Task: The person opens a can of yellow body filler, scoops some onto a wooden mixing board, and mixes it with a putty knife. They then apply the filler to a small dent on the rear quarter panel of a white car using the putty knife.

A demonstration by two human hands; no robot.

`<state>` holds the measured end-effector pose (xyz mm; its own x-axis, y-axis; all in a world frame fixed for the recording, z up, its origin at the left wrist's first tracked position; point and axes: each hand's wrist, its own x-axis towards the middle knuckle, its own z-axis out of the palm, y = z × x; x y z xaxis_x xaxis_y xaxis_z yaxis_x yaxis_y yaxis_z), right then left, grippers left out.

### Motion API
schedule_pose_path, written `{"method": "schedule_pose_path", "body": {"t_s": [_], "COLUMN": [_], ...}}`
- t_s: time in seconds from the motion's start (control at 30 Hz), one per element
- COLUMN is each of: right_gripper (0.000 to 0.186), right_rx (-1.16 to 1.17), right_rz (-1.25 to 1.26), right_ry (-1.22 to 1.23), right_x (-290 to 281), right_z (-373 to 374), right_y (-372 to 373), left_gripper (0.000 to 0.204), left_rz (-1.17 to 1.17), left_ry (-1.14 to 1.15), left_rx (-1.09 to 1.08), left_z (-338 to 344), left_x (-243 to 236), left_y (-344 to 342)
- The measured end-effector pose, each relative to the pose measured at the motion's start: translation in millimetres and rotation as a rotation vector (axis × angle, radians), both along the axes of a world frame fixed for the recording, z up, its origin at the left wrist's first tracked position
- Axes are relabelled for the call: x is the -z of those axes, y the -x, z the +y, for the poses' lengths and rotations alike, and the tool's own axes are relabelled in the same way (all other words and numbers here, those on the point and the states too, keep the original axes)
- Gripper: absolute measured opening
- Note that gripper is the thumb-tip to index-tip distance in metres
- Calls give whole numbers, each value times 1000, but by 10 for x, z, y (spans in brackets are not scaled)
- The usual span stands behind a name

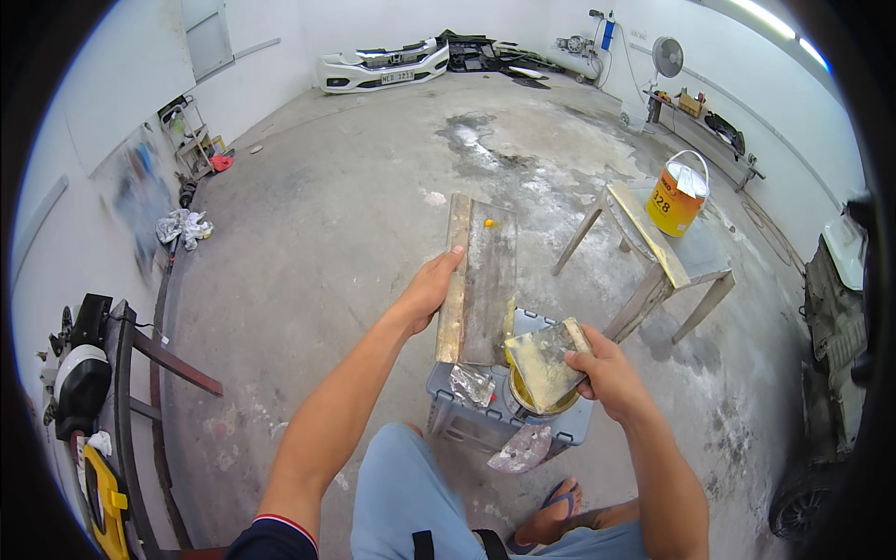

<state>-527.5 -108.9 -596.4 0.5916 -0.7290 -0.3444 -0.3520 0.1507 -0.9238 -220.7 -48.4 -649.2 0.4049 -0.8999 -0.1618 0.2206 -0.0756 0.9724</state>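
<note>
Left grip [425, 294]: clamped on the pale edge of a board [490, 299], which I hold lengthwise before me, its near end overlapping the grey box [457, 425] in my view; one orange dab [490, 224] near its far end.
Right grip [609, 375]: clamped on a spreader [541, 362], face smeared pale yellow, just right of the board. It partly covers a tin [562, 406]; contact between them I cannot tell.
Tin: on the box, beside crumpled foil [473, 385].
Stool [705, 261], ahead right: bearing an upright yellow can [677, 201], handle raised.
</note>
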Motion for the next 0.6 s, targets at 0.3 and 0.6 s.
{"method": "schedule_pose_path", "body": {"t_s": [0.3, 0.6], "right_gripper": [46, 46], "right_rx": [18, -17], "right_rz": [105, 97], "right_ry": [45, 106], "right_x": [16, 55], "right_z": [-111, -82], "right_y": [31, -67], "left_gripper": [76, 74], "left_rz": [-46, -164], "left_ry": [-30, -150], "left_rx": [90, 264], "left_z": [-61, -370], "left_x": [-96, -225], "left_y": [32, 59]}}
